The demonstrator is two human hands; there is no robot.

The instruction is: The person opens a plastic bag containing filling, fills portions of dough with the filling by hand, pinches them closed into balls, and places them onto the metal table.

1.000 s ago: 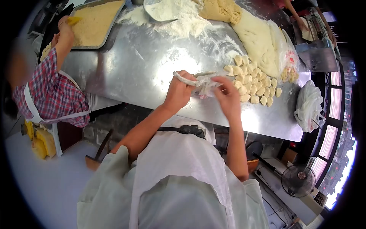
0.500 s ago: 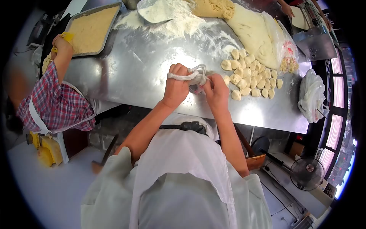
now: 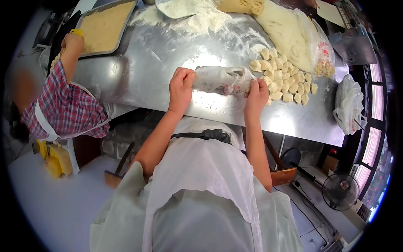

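Observation:
A clear plastic bag [image 3: 220, 80] with faint red print is stretched sideways above the metal table [image 3: 145, 80]. Its left end is pinched in my left hand [image 3: 181, 89], and its right end is gripped by my right hand [image 3: 256, 95]. Just beyond my right hand lie many small cut dough pieces [image 3: 285, 77], in a cluster. Behind them spreads a large slab of pale dough [image 3: 287, 38], its right side partly under a printed plastic sheet [image 3: 321, 46].
Loose flour [image 3: 201, 23] with a scoop [image 3: 170, 8] lies at the back, beside a tan dough mass [image 3: 241, 6]. To the left, a co-worker's hand [image 3: 73, 41] holds something yellow by a filled tray [image 3: 103, 29]. A white plastic bag [image 3: 349, 103] hangs at the right edge.
My hands have moved apart, pulling the bunched, twisted bag out into a wide stretched shape. The co-worker's hand has shifted slightly at the tray.

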